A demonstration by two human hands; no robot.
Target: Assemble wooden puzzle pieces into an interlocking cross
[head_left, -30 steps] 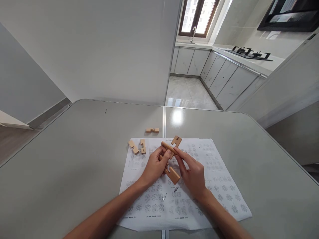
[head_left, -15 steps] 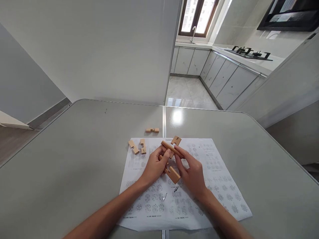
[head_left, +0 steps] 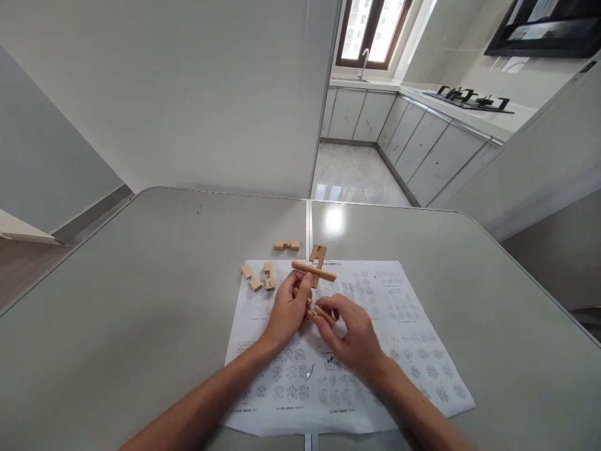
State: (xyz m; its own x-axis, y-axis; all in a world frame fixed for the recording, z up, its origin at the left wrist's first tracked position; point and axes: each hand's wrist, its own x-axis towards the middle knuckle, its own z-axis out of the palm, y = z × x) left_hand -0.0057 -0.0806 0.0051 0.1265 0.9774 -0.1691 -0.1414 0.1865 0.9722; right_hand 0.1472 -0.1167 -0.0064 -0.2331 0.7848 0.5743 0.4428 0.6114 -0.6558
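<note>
My left hand is closed around a cluster of wooden puzzle pieces above the printed sheet. A long wooden bar crosses a flat notched puzzle piece with a dark mark at its far end. Lower in the cluster, a short wooden piece sits between the thumb and fingers of my right hand. How the parts join is partly hidden behind my left fingers.
Two notched wooden pieces, one slanted and one marked, lie at the sheet's upper left. Another notched block rests beyond the paper sheet. The grey table has a seam down its middle.
My right hand has gone from the long bar down to the lower piece. The cluster has turned, so the bar and marked piece sit further left and the lower piece is seen more edge-on.
</note>
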